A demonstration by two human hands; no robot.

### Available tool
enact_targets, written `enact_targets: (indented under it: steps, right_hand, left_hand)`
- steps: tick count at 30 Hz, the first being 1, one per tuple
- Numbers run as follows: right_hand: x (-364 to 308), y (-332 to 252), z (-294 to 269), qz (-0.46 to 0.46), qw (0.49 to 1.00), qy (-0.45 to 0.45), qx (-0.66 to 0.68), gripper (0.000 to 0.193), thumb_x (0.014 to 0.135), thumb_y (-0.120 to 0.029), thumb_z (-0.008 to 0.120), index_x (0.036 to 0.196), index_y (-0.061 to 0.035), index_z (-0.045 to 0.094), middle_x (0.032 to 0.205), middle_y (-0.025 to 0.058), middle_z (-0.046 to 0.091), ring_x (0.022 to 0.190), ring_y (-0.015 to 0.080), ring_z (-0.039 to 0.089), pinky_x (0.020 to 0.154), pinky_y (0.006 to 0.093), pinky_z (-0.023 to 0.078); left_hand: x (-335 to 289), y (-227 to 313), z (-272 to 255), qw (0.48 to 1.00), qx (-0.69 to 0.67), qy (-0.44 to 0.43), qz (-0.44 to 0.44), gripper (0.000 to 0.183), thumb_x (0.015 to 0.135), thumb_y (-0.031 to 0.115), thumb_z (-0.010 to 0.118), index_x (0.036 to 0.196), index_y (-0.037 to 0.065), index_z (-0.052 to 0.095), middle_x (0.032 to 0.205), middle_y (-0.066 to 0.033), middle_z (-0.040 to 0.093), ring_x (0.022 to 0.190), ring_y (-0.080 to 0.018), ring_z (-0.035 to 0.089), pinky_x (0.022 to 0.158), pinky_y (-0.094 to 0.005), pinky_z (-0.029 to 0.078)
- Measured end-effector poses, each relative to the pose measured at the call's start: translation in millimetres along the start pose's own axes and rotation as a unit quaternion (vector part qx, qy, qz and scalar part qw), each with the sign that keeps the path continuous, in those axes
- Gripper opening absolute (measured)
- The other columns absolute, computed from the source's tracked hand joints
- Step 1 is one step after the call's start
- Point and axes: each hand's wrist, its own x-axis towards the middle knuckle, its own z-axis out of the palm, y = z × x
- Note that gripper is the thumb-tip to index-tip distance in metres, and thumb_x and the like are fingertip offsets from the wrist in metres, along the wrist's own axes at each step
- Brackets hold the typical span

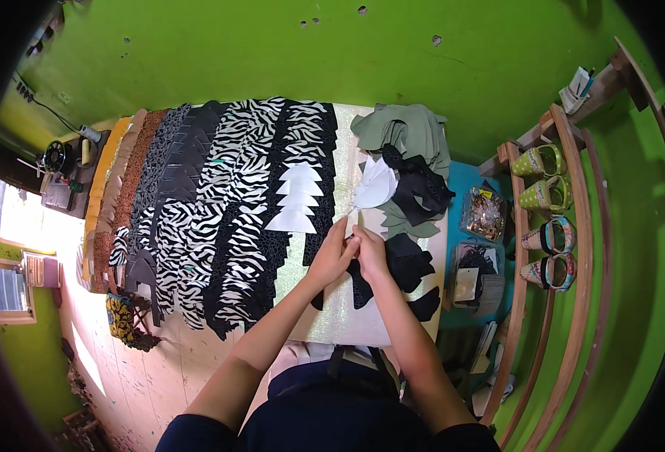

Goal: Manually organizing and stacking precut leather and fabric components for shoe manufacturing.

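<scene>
Over the pale table (325, 328), my left hand (334, 252) and my right hand (371, 250) meet, with fingers pinched around a small white cut piece (353, 220). Just beyond them lies a fanned stack of white cut pieces (375, 183). To its right is a heap of black cut pieces (420, 192). More black pieces (408, 260) are scattered beside my right hand, some partly behind my right forearm. Left of my left hand, overlapping white pieces (296, 203) form a short column on top of zebra-patterned and black pieces.
Long overlapping rows of zebra-print pieces (234, 188) and brown pieces (133, 173) cover the table's left. Grey-green pieces (404, 132) are piled at the far right. Plastic boxes (484, 211) stand on a blue surface. A wooden rack (573, 301) holds sandals (547, 194).
</scene>
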Motion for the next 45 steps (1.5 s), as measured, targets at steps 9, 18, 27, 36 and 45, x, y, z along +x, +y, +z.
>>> enact_targets:
  steps: [9,18,27,36,45]
  right_hand:
    - [-33,-20,-34,-0.457,0.762,-0.003,-0.459,0.031,0.079,-0.012,0.059,0.108,-0.0018,0.056,0.099,0.0187,0.059,0.089,0.0337,0.057,0.080,0.0375,0.045]
    - [-51,-8,-32,-0.166,0.811,-0.036,-0.560,0.020,0.080,-0.019,0.060,0.092,-0.0034,0.060,0.087,0.0186,0.063,0.080,0.0354,0.061,0.068,0.0416,0.047]
    - [-53,23,-24,-0.208,0.751,0.016,-0.626,0.018,0.082,-0.019,0.058,0.091,-0.0032,0.057,0.085,0.0159,0.063,0.079,0.0333,0.062,0.067,0.0422,0.048]
    - [-63,34,-16,-0.268,0.709,0.082,-0.647,0.029,0.081,-0.021,0.059,0.105,-0.0066,0.050,0.104,0.0142,0.056,0.098,0.0286,0.056,0.072,0.0404,0.046]
    - [-86,74,6,-0.382,0.619,-0.115,-0.676,0.065,0.088,-0.023,0.047,0.136,0.0046,0.015,0.131,0.0208,0.041,0.123,0.0285,0.040,0.106,0.0513,0.016]
  left_hand:
    - [-14,5,-30,0.976,0.017,-0.199,-0.084,0.016,0.087,0.012,0.055,0.095,-0.001,0.053,0.072,-0.0117,0.063,0.064,-0.0157,0.061,0.061,-0.0287,0.047]
    - [-45,-23,-43,0.984,0.071,-0.077,-0.143,0.018,0.081,0.014,0.064,0.089,-0.001,0.060,0.071,-0.0071,0.063,0.062,-0.0106,0.059,0.059,-0.0255,0.047]
    - [-57,-33,-28,0.987,0.152,0.020,-0.053,0.016,0.080,0.009,0.061,0.091,-0.003,0.059,0.080,-0.0176,0.061,0.073,-0.0280,0.060,0.066,-0.0344,0.047]
    - [-69,-28,-20,0.946,0.315,0.078,0.027,0.011,0.078,0.010,0.057,0.087,0.004,0.056,0.095,-0.0119,0.056,0.084,-0.0273,0.056,0.071,-0.0384,0.046]
    - [-97,-39,-32,0.903,0.411,-0.002,0.123,0.040,0.070,0.015,0.058,0.110,0.010,0.059,0.112,-0.0023,0.057,0.115,-0.0205,0.047,0.095,-0.0417,0.032]
